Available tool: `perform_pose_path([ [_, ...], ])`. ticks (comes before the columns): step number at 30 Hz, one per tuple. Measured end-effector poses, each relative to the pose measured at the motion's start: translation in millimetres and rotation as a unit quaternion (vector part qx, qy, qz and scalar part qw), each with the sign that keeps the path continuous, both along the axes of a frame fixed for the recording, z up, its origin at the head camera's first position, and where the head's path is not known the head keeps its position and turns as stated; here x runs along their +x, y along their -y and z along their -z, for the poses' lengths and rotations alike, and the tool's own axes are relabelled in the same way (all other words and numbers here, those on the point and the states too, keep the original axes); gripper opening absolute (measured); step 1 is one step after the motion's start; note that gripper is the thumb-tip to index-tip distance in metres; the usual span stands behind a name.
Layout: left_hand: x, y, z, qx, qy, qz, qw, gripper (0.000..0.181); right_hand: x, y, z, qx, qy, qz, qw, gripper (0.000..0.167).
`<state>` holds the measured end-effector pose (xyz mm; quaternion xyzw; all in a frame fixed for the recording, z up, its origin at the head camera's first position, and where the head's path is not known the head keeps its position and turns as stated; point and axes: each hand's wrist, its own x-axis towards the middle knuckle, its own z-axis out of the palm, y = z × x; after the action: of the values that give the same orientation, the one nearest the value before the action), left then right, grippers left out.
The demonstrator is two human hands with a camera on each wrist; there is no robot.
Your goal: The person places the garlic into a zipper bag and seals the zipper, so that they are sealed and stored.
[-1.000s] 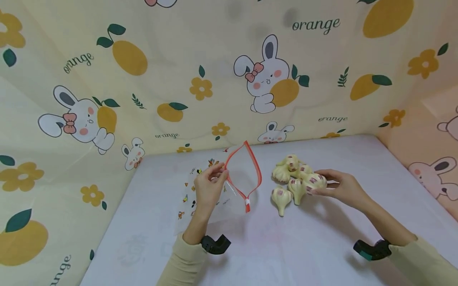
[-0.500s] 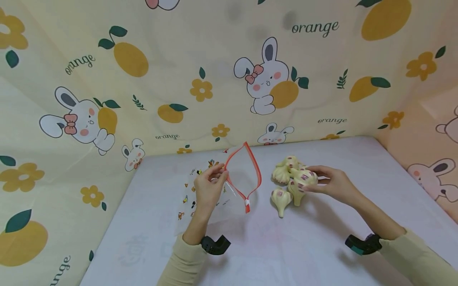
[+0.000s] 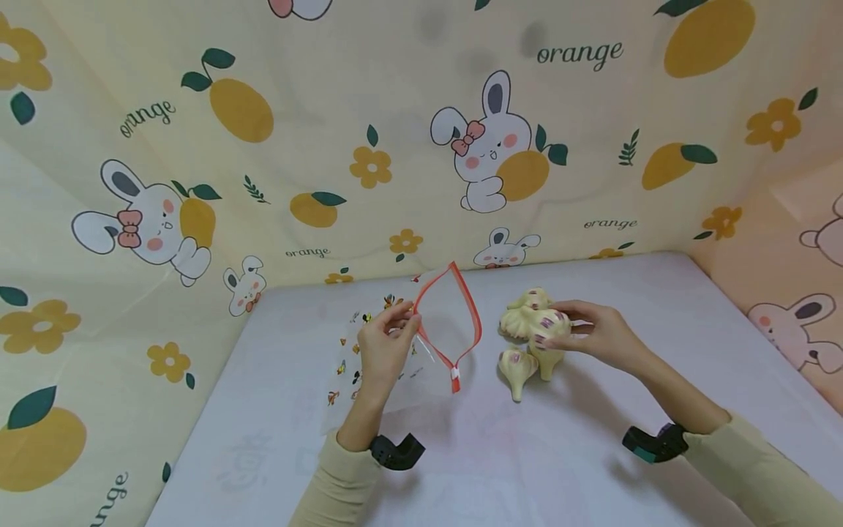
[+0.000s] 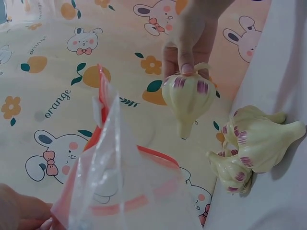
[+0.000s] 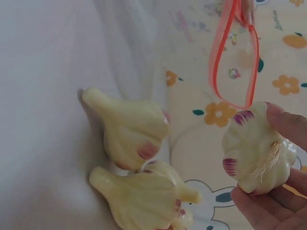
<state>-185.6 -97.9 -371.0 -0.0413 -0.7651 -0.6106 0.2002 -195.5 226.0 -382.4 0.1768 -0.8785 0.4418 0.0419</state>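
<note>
My left hand point(image 3: 385, 348) pinches the edge of a clear bag point(image 3: 428, 380) whose red zip rim point(image 3: 473, 315) stands spread apart. In the right hand point(image 3: 602, 333) is a garlic bulb point(image 3: 549, 326), held by fingers and thumb above other garlic bulbs point(image 3: 517, 366) on the table. The left wrist view shows this held bulb point(image 4: 188, 98) hanging from the fingertips, to the right of the bag point(image 4: 110, 191). From the right wrist, the bulb's root side point(image 5: 261, 148) faces the camera, with the red rim point(image 5: 216, 62) beyond it.
A pale cloth covers the table point(image 3: 527, 461). Behind it and at the sides hangs a yellow sheet point(image 3: 395, 88) printed with rabbits and oranges. Each wrist bears a black device, one left point(image 3: 397, 451) and one right point(image 3: 655, 443).
My right hand has moved left with its garlic bulb, which has come off the right side of the pile toward the bag. The left hand and bag have stayed almost still.
</note>
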Motion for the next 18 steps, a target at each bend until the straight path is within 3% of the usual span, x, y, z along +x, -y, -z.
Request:
perform_pose_path([
  [18,1.4,-2.0,-1.7,-0.001,-0.003,-0.003,1.0000,0.025,-5.6,18,-11.4,0.000,0.015,-0.008,0.9999,0.058],
])
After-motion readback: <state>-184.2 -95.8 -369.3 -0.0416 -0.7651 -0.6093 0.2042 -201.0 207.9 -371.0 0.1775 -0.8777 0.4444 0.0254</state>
